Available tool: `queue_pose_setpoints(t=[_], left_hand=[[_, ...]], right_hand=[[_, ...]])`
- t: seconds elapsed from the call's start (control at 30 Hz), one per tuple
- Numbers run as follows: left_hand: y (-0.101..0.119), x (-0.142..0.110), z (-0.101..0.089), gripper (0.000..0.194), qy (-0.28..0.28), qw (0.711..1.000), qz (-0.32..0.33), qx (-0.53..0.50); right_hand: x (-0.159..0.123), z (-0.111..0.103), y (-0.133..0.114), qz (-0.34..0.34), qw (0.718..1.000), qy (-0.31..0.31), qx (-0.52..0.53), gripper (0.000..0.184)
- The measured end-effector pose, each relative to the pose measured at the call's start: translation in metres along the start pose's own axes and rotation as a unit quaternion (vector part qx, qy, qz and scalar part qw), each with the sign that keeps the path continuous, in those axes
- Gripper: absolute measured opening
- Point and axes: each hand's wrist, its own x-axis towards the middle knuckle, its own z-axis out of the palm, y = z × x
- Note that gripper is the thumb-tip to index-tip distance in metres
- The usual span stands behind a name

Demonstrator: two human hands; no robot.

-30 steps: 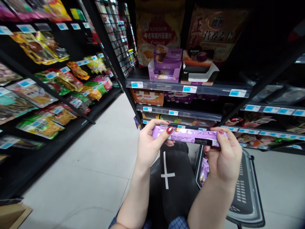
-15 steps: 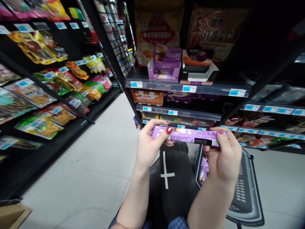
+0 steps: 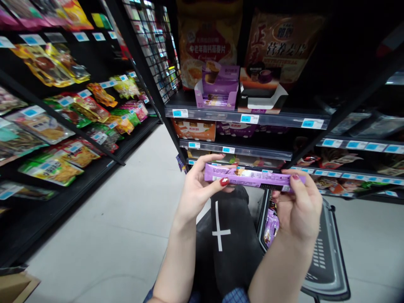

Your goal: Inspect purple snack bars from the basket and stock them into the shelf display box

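Note:
A slim purple stick packet [image 3: 249,176] with printed text is held level in front of me, above my dark-trousered knee. My right hand [image 3: 298,202] pinches its right end, thumb on the near face and fingers behind. At the left end is my left hand [image 3: 198,185], its thumb along the packet's lower edge. The left index finger is raised above the packet, and other fingertips show partly behind it. A purple display box [image 3: 217,90] holding similar sticks stands on the shelf ahead. More purple packets [image 3: 270,227] lie in the grey shopping basket [image 3: 331,252] at my right.
A black and orange box [image 3: 261,90] stands beside the purple one, with large cereal bags behind. The black shelf [image 3: 189,105] carries price tags. Bagged snacks [image 3: 52,168] fill the left rack. A cardboard box [image 3: 19,286] sits at the lower left.
My left index finger has lifted and the left thumb has slid to the packet's lower edge. The packet has turned slightly about its length, showing more of its printed upper face.

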Motion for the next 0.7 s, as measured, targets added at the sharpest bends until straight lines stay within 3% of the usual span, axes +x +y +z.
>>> queue_pose_setpoints(t=[0.1,0.27,0.5,0.7], left_hand=[[0.0008,-0.0007,0.0000,0.036,-0.023,1.000,-0.014,-0.017],[0.0011,-0.0006,0.0010,0.025,-0.008,1.000,-0.005,-0.017],[0.0000,-0.0001,0.0013,0.021,-0.007,1.000,-0.002,-0.028],[-0.0031,0.0033,0.0026,0.024,0.031,0.999,0.002,-0.026]], right_hand=[[0.0004,-0.0023,-0.0006,-0.026,0.999,-0.020,0.010,0.011],[-0.0014,-0.0026,-0.0027,-0.041,0.998,-0.036,0.014,0.009],[-0.0015,-0.0028,-0.0020,-0.046,0.998,-0.040,0.014,0.008],[-0.0015,-0.0046,0.0000,-0.041,0.995,-0.094,0.006,0.009]])
